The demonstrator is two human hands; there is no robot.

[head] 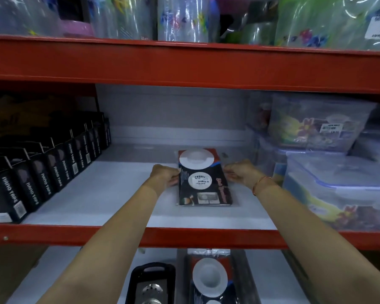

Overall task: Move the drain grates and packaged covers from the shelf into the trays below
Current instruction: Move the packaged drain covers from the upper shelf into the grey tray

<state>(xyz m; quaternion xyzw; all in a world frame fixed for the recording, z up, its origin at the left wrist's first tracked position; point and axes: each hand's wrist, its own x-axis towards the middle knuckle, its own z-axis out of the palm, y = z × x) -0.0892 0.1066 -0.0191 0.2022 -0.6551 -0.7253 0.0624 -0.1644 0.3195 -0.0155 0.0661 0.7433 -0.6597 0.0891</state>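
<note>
A stack of packaged covers (204, 185), dark cards with white round discs in clear plastic, lies on the white middle shelf (110, 194). My left hand (165, 175) grips its left edge and my right hand (239, 173) grips its right edge. Below the shelf, a black tray (136, 279) holds metal drain grates (148, 291). Beside that tray another tray (247, 279) holds one more packaged cover (208, 277).
A row of black nano tape boxes (53, 163) fills the shelf's left side. Clear plastic containers (338, 183) with flower prints are stacked at the right. Red shelf beams (184, 64) run above and below. Wrapped goods sit on the top shelf.
</note>
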